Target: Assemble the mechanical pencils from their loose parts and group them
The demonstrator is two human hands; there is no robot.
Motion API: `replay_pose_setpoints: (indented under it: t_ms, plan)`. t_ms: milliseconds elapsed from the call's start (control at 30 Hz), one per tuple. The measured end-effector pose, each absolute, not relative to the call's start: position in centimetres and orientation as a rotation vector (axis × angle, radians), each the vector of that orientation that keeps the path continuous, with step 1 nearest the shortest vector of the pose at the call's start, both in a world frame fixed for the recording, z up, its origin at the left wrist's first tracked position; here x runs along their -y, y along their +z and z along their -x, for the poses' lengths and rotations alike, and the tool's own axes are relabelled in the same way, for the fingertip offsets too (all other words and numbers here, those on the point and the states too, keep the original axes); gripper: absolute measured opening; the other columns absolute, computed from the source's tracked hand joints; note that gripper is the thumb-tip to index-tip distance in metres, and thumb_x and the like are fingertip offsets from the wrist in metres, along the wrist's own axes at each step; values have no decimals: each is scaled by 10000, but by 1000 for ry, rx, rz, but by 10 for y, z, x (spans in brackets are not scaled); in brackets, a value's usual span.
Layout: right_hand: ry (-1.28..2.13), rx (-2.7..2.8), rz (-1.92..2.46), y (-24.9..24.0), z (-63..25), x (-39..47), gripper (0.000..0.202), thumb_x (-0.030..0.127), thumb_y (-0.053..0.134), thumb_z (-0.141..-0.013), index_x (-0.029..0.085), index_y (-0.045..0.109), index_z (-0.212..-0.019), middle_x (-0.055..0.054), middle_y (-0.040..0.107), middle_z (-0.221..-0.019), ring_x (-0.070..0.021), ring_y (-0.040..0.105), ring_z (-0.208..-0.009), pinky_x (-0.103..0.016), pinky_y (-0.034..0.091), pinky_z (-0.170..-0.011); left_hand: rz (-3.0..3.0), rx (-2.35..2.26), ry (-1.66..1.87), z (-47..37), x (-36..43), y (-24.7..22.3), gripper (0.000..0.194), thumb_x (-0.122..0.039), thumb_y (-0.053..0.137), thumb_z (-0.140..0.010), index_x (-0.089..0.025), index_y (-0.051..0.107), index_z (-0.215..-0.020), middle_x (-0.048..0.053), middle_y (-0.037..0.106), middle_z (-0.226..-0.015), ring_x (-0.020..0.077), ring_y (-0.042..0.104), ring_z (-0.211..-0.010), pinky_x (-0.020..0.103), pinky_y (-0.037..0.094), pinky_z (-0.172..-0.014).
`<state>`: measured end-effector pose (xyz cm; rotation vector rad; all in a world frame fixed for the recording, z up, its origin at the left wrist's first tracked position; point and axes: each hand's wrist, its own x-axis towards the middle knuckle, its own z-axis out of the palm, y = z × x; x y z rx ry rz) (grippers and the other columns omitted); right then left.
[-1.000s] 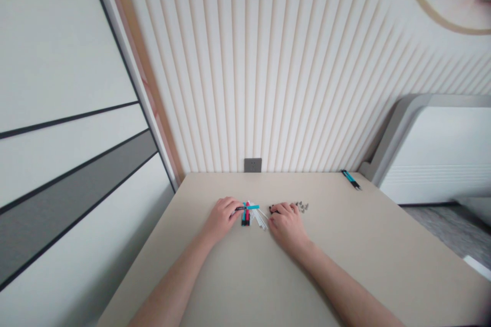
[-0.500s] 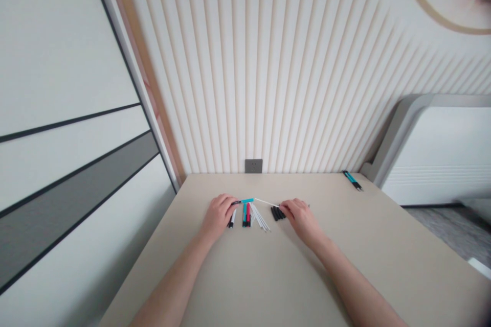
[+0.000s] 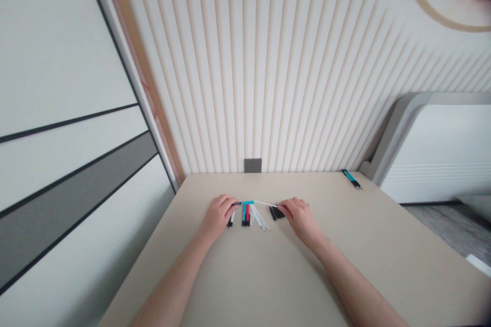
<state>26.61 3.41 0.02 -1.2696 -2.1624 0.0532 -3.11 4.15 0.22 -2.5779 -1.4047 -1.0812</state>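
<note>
My left hand (image 3: 219,215) pinches the black end of a teal pen barrel (image 3: 247,202), which points to the right. Between the fingertips of my right hand (image 3: 298,216) is a thin white pen refill (image 3: 266,204); its left tip meets the barrel's open end, though how far inside it sits cannot be made out. Below the held barrel lie teal and red pen barrels (image 3: 247,217) with black ends. Several loose white refills (image 3: 261,219) fan out beside them. Short black pen parts (image 3: 274,213) lie by my right fingertips. White and black pen pieces (image 3: 231,219) are partly hidden by my left hand.
Teal and black pens (image 3: 352,179) lie at the far right of the beige table (image 3: 268,276). A ribbed wall with a grey socket (image 3: 252,165) rises behind it. A white cabinet (image 3: 76,204) stands left, a padded headboard (image 3: 441,143) right.
The teal barrel and the refill have come closer to one line, the barrel's tip slightly lower. Both hands stay almost in place, and the view has shifted a little.
</note>
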Motion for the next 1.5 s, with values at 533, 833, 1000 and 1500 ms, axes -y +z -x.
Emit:
replay_pose_setpoints:
  t_ms: [533,833,1000,1500]
  plan:
    - [100,2171,1109,0,-259,-30,184,286,489,-969,221,650,-907,-43,685,-854,-191,597,-823,-329,403,-748,2682,1314,-1076,29,-40,2,169,-279,493,-958,-216,640,-1010,41,636,-966,177,569,-902,326,443,-823]
    - [151,2152,973,-2,-249,-27,174,255,497,-959,228,668,-962,-60,680,-898,-192,596,-845,-337,435,-755,2757,1193,-1047,20,-34,4,167,-296,495,-960,-205,633,-982,45,640,-939,179,560,-889,329,428,-820]
    - [129,2125,966,-12,-247,-29,192,265,486,-962,219,669,-932,-67,670,-885,-193,583,-833,-336,433,-751,2783,1139,-1015,19,-32,6,152,-278,503,-957,-206,634,-986,42,651,-920,181,565,-882,325,422,-809]
    - [75,2117,1037,-15,-240,-23,270,319,440,-983,215,667,-878,-65,636,-799,-191,548,-778,-328,392,-727,2843,1170,-1024,22,-32,4,191,-303,485,-964,-206,650,-965,48,656,-924,177,572,-894,322,447,-814]
